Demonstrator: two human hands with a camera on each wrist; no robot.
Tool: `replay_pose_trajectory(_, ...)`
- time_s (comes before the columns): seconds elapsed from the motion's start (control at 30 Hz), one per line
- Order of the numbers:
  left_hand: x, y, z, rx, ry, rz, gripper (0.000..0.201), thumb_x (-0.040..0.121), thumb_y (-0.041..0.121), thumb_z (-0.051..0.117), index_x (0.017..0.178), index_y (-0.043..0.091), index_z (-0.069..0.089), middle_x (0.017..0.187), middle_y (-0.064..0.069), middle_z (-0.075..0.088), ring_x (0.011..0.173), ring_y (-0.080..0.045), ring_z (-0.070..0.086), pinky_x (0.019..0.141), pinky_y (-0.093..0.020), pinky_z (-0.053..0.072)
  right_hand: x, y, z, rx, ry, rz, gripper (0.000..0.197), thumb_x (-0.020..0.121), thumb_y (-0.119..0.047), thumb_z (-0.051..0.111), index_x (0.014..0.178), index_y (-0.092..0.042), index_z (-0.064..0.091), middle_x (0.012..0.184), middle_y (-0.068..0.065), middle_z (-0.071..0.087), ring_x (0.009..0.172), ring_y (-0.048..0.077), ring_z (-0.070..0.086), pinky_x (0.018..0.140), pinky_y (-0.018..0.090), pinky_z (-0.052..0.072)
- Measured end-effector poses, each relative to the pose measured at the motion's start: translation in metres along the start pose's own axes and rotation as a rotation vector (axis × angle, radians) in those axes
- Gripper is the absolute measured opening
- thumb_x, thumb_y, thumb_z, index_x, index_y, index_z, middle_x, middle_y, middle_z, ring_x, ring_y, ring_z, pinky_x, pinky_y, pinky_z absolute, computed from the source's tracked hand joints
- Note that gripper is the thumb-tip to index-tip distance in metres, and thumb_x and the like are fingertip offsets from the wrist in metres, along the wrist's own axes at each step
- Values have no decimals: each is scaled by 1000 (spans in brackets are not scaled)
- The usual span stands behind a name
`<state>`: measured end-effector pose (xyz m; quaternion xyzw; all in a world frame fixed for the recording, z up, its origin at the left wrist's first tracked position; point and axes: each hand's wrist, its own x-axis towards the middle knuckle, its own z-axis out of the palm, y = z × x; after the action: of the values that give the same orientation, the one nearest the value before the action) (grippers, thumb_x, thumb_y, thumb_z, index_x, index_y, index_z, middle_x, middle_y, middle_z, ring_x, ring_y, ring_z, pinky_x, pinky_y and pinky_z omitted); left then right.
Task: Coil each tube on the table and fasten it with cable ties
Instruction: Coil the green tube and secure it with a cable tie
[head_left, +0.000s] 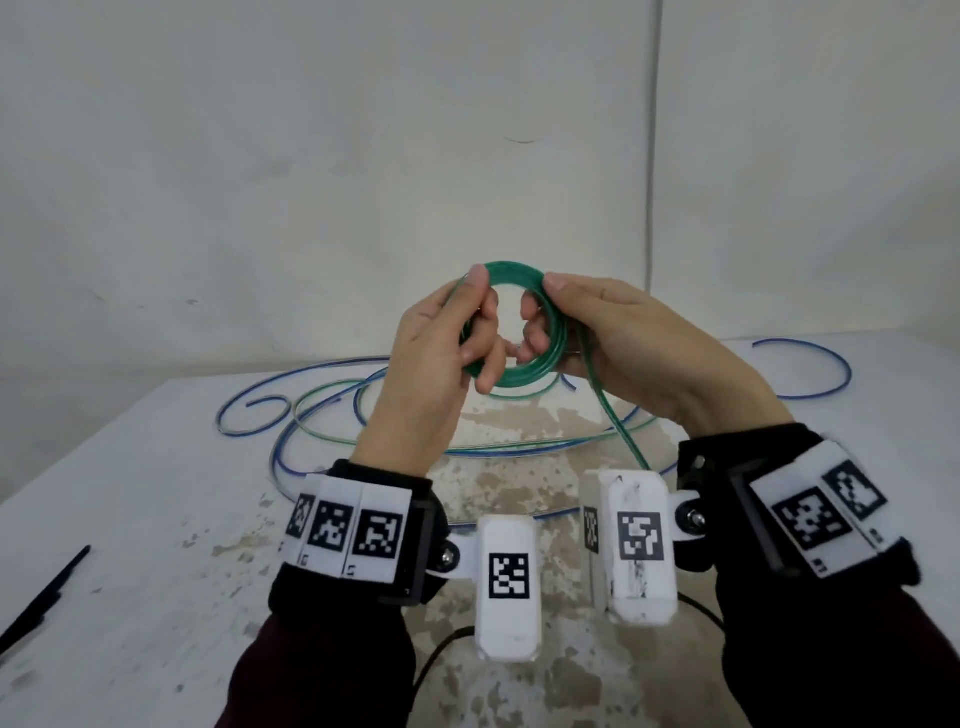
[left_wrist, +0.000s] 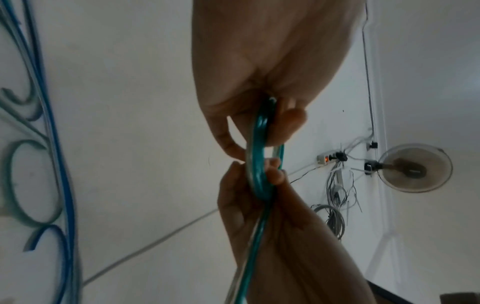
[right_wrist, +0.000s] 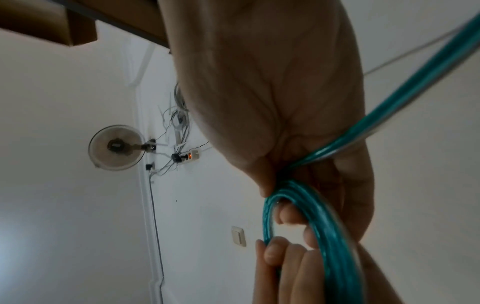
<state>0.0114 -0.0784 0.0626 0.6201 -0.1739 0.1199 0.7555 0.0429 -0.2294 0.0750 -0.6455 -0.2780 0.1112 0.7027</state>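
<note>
A green tube coil (head_left: 511, 273) of several loops is held up above the table between both hands. My left hand (head_left: 447, 338) grips its left side, thumb on top and fingers curled through the ring. My right hand (head_left: 587, 332) grips the right side the same way. The coil's loose green tail (head_left: 618, 426) runs down from the right hand toward the table. In the left wrist view the coil (left_wrist: 258, 160) is seen edge-on between both hands; in the right wrist view the loops (right_wrist: 311, 207) pass under the curled fingers. Loose blue tubes (head_left: 291, 415) lie spread on the table.
A black cable tie (head_left: 44, 597) lies at the table's near left edge. The white table (head_left: 156, 519) has worn patches in the middle. More blue tube (head_left: 826, 358) curls at the far right. A white wall stands close behind the table.
</note>
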Motion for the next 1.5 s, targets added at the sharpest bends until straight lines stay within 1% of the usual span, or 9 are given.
replay_pose_trajectory(0.2, -4, 8, -14, 169, -240, -175, 34, 100, 24, 36, 71, 9, 47, 41, 5, 34, 44, -18, 54, 90, -48, 46, -4, 1, 2, -194, -65, -3, 33, 104, -25, 32, 81, -10, 51, 53, -7, 35, 53, 11, 44, 68, 25, 40)
replay_pose_trajectory(0.3, -2, 8, -11, 99, -139, -65, 34, 102, 21, 35, 72, 9, 45, 49, 7, 30, 42, -11, 36, 64, -25, 44, 0, -2, 12, -114, 29, -43, 35, 104, -25, 33, 80, -9, 54, 55, -2, 41, 57, 15, 48, 65, 22, 42)
replay_pose_trajectory(0.37, -1, 5, -3, 3, -73, -11, 33, 103, 19, 33, 72, 9, 43, 51, 9, 32, 43, -7, 26, 51, -17, 28, 1, -7, 14, 11, 64, -53, 38, 104, -21, 31, 82, -5, 57, 59, 6, 46, 61, 19, 49, 62, 21, 49)
replay_pose_trajectory(0.57, 4, -3, 9, -273, 75, 87, 35, 104, 24, 30, 74, 11, 43, 48, 10, 28, 42, -6, 23, 59, -27, 17, -8, -13, 5, 120, 53, -19, 38, 104, -20, 30, 88, -4, 61, 66, 6, 61, 67, 17, 63, 70, 25, 56)
replay_pose_trajectory(0.77, -2, 10, 0, -222, -106, -107, 33, 90, 25, 37, 62, 11, 50, 46, 0, 34, 45, -18, 43, 68, -33, 39, -7, -10, 2, -25, 46, -74, 35, 104, -23, 29, 81, -9, 52, 56, -5, 42, 58, 13, 48, 64, 19, 45)
replay_pose_trajectory(0.97, -8, 21, -14, 133, -260, -264, 33, 88, 36, 43, 71, 8, 48, 44, 3, 31, 42, -16, 42, 84, -42, 36, -13, -12, 4, -417, -64, -115, 38, 104, -23, 34, 86, 3, 56, 59, -1, 36, 57, 12, 44, 68, 28, 41)
replay_pose_trajectory(1.13, -8, 18, -14, 256, -201, -145, 34, 101, 27, 37, 79, 4, 48, 47, 11, 30, 45, -11, 27, 56, -22, 27, -8, -8, 11, -358, -16, -109, 36, 103, -24, 37, 83, -4, 59, 56, -4, 38, 54, 12, 44, 71, 34, 49)
replay_pose_trajectory(1.23, -6, 14, -12, 199, -190, -113, 31, 101, 26, 38, 84, 3, 51, 49, 10, 27, 45, -10, 27, 63, -29, 26, -5, -8, 14, -279, 72, -124, 37, 103, -25, 38, 76, -9, 58, 55, -2, 35, 51, 11, 43, 66, 30, 55)
replay_pose_trajectory(1.5, -5, 15, -21, 156, -212, -133, 25, 97, 20, 43, 77, 9, 53, 49, 9, 25, 42, -7, 26, 64, -19, 43, -4, -6, 9, -312, 124, -134, 38, 102, -24, 39, 87, 1, 64, 70, 13, 68, 72, 23, 69, 70, 37, 60)
